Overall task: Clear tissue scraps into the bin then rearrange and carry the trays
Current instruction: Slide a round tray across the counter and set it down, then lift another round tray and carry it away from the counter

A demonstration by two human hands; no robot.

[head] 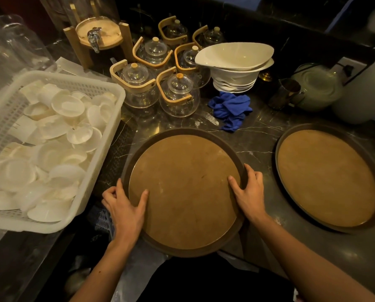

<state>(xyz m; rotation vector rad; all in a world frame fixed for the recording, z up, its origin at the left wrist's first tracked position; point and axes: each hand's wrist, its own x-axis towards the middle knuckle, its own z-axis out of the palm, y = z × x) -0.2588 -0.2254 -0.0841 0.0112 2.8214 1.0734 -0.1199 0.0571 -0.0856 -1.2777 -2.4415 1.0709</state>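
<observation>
From the head view, a person is gripping a round brown tray (183,190) at the near edge of the dark marble counter (258,136), its near rim overhanging the counter edge. The left hand (123,205) is clamping the rim at about eight o'clock, thumb lying on the tray's face and fingers curling under the edge. The right hand (248,192) is holding the rim at about three o'clock the same way, thumb on top, fingers wrapping the outside. A second round tray (328,177) is lying flat at three o'clock, well apart from the first. At nine o'clock a white plastic basket (108,136) is sitting full of white dishes. At twelve o'clock glass teapots (179,94) are clustering, with a blue cloth (231,109) and stacked white bowls (235,66) toward one o'clock.
</observation>
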